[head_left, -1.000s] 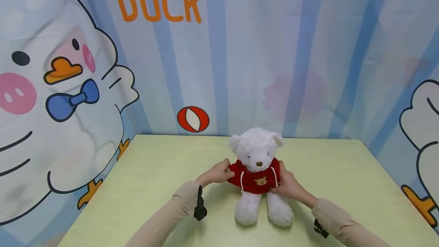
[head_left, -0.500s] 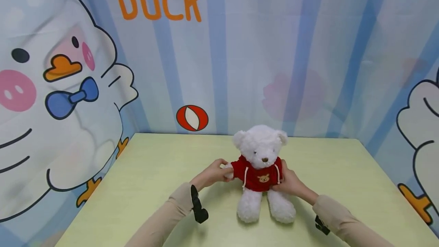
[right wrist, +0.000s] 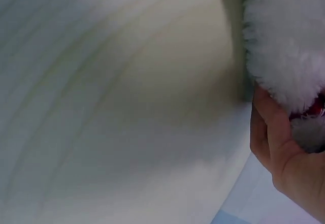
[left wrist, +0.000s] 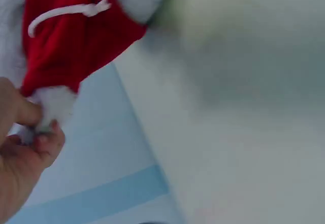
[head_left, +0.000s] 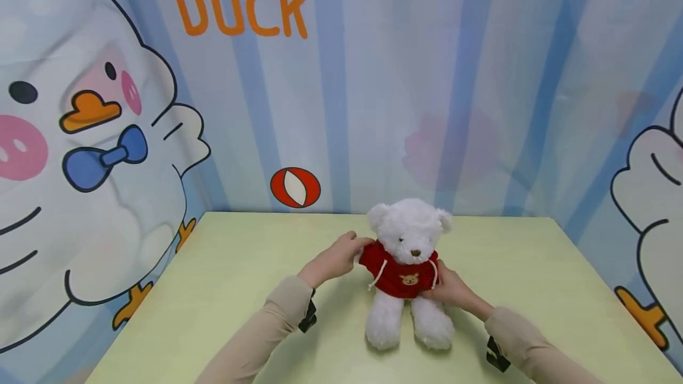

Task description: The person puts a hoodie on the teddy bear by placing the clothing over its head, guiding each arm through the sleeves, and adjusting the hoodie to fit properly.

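A white plush teddy bear in a red hoodie sits upright on the pale yellow-green table, facing the head camera. White drawstrings hang down the hoodie's front, which bears a small animal-face patch. My left hand holds the bear's arm on the left of the head view; the left wrist view shows thumb and fingers pinching the white paw below the red sleeve. At the bear's other side, my right hand grips its body low on the hoodie. The right wrist view shows those fingers curled against white fur.
The table reaches back to a blue-and-white striped cloth printed with duck figures, the word DUCK and a red ball. Black wrist straps show at the beige cuffs.
My left hand has shifted up along the bear's arm, after pulling at the paw half a second ago. The bear has moved slightly right since the first frame; my right hand stays at its side.
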Tool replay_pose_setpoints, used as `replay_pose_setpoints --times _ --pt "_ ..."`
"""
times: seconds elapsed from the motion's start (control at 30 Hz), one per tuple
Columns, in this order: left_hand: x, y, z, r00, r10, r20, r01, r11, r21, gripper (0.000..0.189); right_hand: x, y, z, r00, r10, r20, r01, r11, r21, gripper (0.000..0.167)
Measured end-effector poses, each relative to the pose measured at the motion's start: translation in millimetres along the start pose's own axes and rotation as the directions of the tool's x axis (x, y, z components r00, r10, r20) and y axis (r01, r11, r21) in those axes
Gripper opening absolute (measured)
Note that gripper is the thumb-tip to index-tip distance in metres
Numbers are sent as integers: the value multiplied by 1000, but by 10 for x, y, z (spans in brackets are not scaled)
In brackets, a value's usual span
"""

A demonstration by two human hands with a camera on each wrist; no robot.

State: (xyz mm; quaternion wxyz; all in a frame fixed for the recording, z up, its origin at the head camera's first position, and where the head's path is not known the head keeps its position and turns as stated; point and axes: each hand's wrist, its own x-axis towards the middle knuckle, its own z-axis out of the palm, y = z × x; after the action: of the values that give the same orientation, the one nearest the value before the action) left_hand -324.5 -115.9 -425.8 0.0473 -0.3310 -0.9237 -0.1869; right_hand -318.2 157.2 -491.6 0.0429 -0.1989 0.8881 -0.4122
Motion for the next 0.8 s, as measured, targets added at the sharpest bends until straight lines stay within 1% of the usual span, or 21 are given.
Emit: replay_pose_setpoints --times 0.03,0.07,0.1,0.13,0.17,0.2,0.23,0.27,0.3,0.33,0.4,0.43,0.53,0.6,0.63,0.67,0.7,0.77,0.8 --pt "-11 -7 53 999 -47 -9 46 994 -99 29 -14 23 7 1000 13 -4 -13 1000 18 71" --pt "-22 -19 102 995 -104 -12 98 968 -233 26 -26 39 11 1000 20 -7 -20 999 31 74" --pt "-36 -32 141 986 -164 -2 151 909 -387 22 -37 47 11 1000 23 -7 -22 999 41 76" --pt "-45 -46 174 974 -225 20 201 827 -525 21 -40 50 6 1000 27 -3 -27 998 56 78" --pt "-52 -61 203 961 -273 44 237 733 -638 21 -37 47 -4 999 33 8 -34 997 75 79" --pt "-59 -80 230 946 -315 75 270 638 -721 23 -30 43 -25 999 43 25 -45 995 89 79" --pt "-64 -97 250 936 -337 100 284 559 -779 25 -24 38 -57 997 54 55 -60 992 110 79" --pt "-68 -114 263 932 -346 109 284 510 -811 26 -15 34 -100 993 71 91 -83 987 135 80" --pt "-75 -132 273 931 -346 116 283 484 -828 26 -7 30 -152 988 86 132 -108 980 167 82" --pt "-88 -144 289 934 -339 113 274 475 -836 27 -4 37 -210 980 100 173 -135 969 208 83" --pt "-115 -166 309 942 -319 107 255 470 -845 31 0 59 -337 963 108 245 -181 937 298 80" --pt "-128 -172 313 946 -307 105 246 465 -850 35 -3 64 -397 956 107 272 -203 913 354 77" --pt "-156 -178 328 949 -294 118 241 431 -869 45 -10 83 -522 944 65 324 -232 829 509 66" --pt "-154 -165 339 938 -317 139 264 397 -879 45 -22 81 -549 940 50 338 -253 765 592 58" --pt "-146 -154 346 930 -337 146 275 378 -884 43 -26 76 -551 940 48 337 -261 736 624 54" --pt "-135 -140 353 922 -358 150 285 363 -887 39 -29 74 -549 941 44 334 -263 715 648 50" --pt "-123 -125 360 912 -382 151 294 351 -889 34 -33 69 -545 945 44 324 -261 700 665 46" --pt "-98 -103 374 891 -430 149 313 343 -886 26 -37 57 -533 955 52 291 -246 683 687 36" --pt "-89 -97 382 881 -450 146 321 343 -883 25 -40 51 -529 961 59 270 -236 683 691 32"
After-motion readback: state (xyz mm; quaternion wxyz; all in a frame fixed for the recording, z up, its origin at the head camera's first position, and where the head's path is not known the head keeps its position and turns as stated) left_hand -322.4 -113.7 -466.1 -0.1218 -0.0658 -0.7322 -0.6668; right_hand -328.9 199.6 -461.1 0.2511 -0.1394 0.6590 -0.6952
